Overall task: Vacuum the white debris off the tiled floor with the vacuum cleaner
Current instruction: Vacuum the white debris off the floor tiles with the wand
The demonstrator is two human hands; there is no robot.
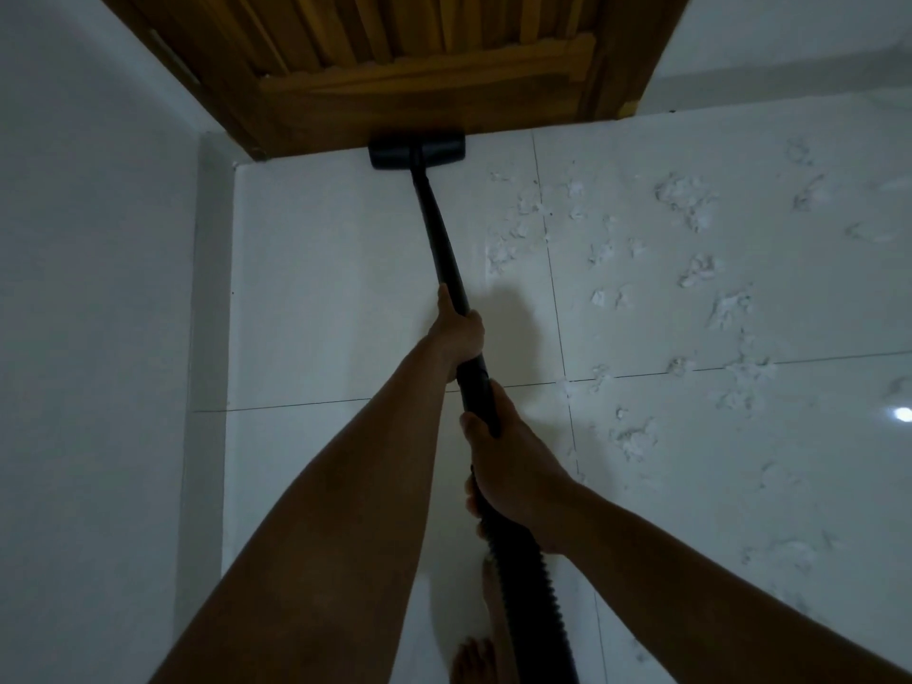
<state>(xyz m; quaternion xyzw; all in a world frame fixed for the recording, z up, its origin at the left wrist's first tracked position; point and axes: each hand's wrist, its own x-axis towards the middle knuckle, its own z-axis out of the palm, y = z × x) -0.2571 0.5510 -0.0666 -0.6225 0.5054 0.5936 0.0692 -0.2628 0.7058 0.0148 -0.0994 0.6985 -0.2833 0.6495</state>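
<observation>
Both bare arms reach forward and down, the left hand (pixel 456 333) stretched farther out with fingers wrapped tight and thumb lying along its grip, the right hand (pixel 508 466) closer in, clenched from above, bare toes (pixel 476 656) showing below.

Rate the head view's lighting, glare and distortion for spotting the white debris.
Head view: dim and bluish, so the white debris barely stands out from the tiled floor; one small glare spot at the right edge; wide-angle bending of the door; the vacuum head stays sharp.
</observation>
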